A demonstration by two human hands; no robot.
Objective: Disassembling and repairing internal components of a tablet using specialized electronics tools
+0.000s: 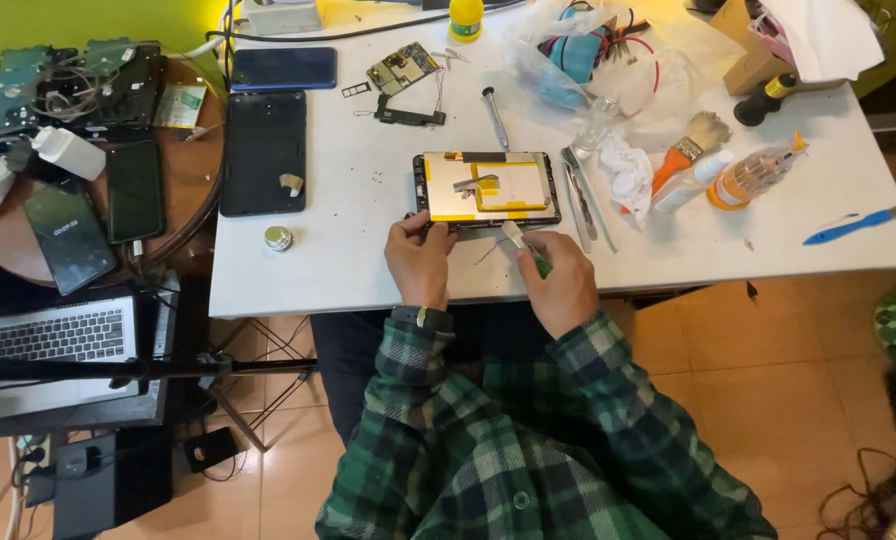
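An opened tablet (486, 188) lies on the white table (368, 250) with its back off, showing a yellow-edged battery and a grey strip across it; the left hand (420, 262) grips the tablet's near left corner, fingers curled on the edge and thumb on top; the right hand (560, 283) is closed round a green-handled tool (526, 248) whose pale tip touches the tablet's near edge, right of the left hand; just right of the tablet lie tweezers (580, 196), then a crumpled tissue (628, 172), a brush (690, 146) with an orange handle and a bottle (754, 172) of amber fluid; further right of the tablet, near the table edge, lies a blue tool (856, 224); behind the tablet are a screwdriver (495, 117) and a circuit board (402, 68); left of the tablet lies a black back cover (264, 166), with a small metal tin (279, 238) near its front corner; well left of the tablet, on a round brown table (193, 170), lie phones (134, 190).
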